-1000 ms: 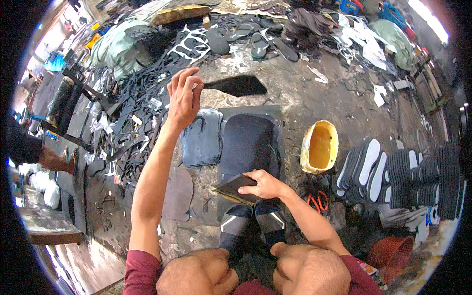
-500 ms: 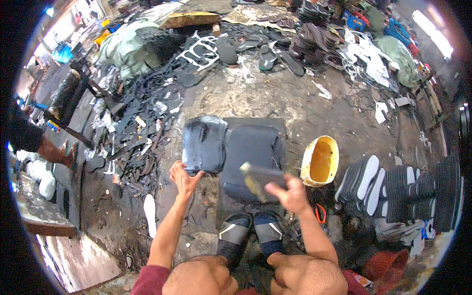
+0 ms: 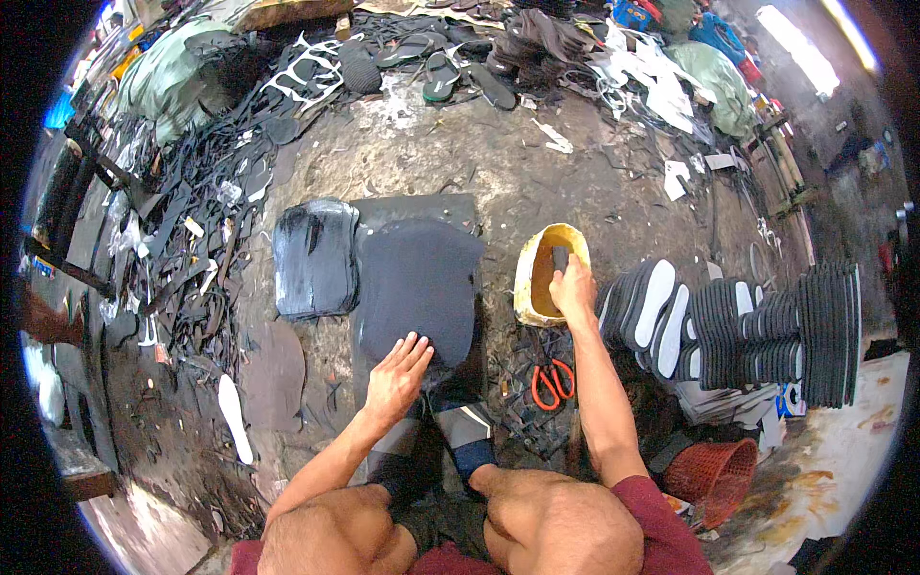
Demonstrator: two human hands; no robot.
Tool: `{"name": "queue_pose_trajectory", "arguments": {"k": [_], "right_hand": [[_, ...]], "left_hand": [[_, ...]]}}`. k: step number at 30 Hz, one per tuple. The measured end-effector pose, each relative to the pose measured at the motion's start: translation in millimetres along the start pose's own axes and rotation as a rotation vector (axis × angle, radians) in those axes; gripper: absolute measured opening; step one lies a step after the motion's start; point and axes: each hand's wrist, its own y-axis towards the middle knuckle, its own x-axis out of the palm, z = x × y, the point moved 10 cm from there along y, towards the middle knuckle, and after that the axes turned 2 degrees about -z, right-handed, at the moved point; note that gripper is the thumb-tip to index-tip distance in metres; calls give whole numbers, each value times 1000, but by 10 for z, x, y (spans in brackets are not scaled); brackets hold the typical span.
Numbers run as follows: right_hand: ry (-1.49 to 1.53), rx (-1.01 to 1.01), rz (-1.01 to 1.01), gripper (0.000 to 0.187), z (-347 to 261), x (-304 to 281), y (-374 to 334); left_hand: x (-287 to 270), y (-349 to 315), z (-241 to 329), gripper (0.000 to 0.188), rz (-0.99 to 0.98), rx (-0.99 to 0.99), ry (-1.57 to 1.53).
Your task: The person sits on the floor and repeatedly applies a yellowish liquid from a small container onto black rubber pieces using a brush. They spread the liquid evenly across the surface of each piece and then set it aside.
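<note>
My left hand (image 3: 398, 381) lies flat, fingers stretched, on the lower edge of a dark foam sheet (image 3: 417, 287) with rounded corners. That sheet rests on a dark square board (image 3: 383, 204) in front of my feet. To its left lies a stack of black sheets (image 3: 316, 259) with a shiny, streaked top. My right hand (image 3: 573, 290) reaches into a cut-open yellowish-white container (image 3: 524, 278) with amber residue inside. Its fingers are closed on a brush (image 3: 560, 259), of which a dark part shows; the tip is hidden in the container.
Orange-handled scissors (image 3: 553, 385) lie below the container. Rows of black and white soles (image 3: 728, 331) stand at right, with a red basket (image 3: 714, 479) nearer me. A white sole (image 3: 233, 420) lies at left. Dark scraps (image 3: 196, 240) and loose sandals (image 3: 441, 77) cover the left and far floor.
My right hand has moved the brush from above the dark sheet into the container. My left hand has gone from the shiny stack onto the dark sheet. The view has shifted right.
</note>
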Motion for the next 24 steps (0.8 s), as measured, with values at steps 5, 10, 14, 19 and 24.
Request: {"name": "queue_pose_trajectory", "arguments": {"k": [5, 10, 14, 19, 24], "right_hand": [[846, -143, 84, 52, -79, -1126, 254], [-591, -339, -515, 48, -47, -959, 474], [-594, -580, -574, 39, -294, -871, 403], [-877, -799, -137, 27, -510, -892, 1007], [-140, -716, 228, 34, -1595, -1579, 875]], "left_hand": [[-129, -58, -86, 37, -49, -63, 27], [-169, 31, 36, 41, 11, -37, -36], [-202, 14, -233, 47, -16, -93, -142], [-97, 24, -176, 50, 32, -50, -118], [-184, -155, -200, 47, 116, -87, -20]]}}
